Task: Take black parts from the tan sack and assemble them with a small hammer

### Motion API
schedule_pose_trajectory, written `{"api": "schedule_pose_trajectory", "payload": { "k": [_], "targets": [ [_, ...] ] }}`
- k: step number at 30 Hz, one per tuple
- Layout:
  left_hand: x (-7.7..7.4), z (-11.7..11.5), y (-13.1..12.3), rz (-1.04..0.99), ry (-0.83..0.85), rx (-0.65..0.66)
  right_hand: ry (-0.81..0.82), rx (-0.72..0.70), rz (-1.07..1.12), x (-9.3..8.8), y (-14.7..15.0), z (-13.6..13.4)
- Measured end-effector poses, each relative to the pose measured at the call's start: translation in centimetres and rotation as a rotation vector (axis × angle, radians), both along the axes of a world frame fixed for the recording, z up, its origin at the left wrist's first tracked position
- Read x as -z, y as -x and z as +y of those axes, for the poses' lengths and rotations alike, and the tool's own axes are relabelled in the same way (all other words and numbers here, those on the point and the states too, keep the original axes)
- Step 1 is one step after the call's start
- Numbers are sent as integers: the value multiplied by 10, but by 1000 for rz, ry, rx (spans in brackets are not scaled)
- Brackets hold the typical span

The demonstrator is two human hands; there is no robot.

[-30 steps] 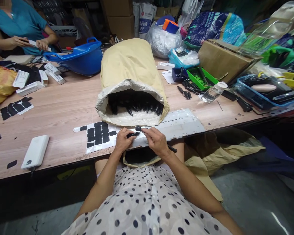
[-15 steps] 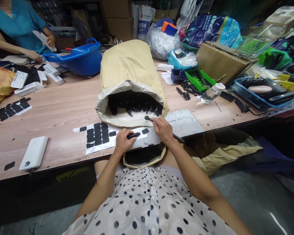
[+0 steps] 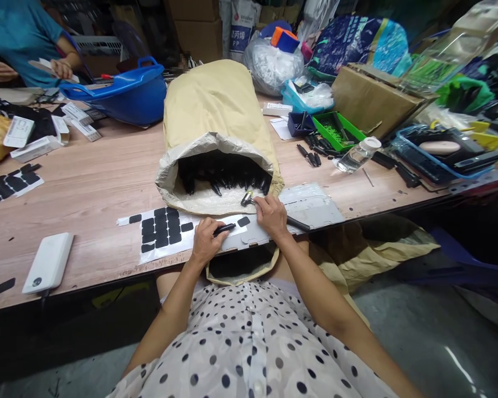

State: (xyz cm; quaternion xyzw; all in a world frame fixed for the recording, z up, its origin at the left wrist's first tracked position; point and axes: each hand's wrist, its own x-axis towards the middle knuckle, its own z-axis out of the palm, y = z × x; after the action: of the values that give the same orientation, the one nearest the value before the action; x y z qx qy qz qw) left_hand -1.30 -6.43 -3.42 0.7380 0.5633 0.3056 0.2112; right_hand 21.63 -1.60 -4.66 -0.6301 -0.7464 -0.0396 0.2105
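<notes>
My left hand rests at the table's near edge, closed on a thin black stick-shaped part. My right hand is closed on a long black tool whose tip sits at the mouth of a tan paper sack lying on its side. Inside the sack lie many black parts. A white backing sheet with black pads lies left of my left hand. One loose black pad lies between my hands.
A white power bank lies at the left front. A blue tub, white boxes, a green tray, a clear bottle and a cardboard box crowd the back. Another person's hands work at the far left.
My right hand left my left hand and moved forward and right with the tool, reaching the sack's mouth. My left hand stayed put with the stick part.
</notes>
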Motion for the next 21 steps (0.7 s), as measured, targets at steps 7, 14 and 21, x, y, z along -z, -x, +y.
{"api": "schedule_pose_trajectory", "payload": {
  "k": [7, 14, 21],
  "targets": [
    [-20, -46, -19, -41, 192, 446, -3, -1, 7, 1, 0, 0],
    [27, -59, -36, 160, 393, 328, -15, 2, 16, 3, 2, 1],
    [22, -53, -42, 155, 457, 333, 4, 4, 0, 1, 3, 1]
  ]
}}
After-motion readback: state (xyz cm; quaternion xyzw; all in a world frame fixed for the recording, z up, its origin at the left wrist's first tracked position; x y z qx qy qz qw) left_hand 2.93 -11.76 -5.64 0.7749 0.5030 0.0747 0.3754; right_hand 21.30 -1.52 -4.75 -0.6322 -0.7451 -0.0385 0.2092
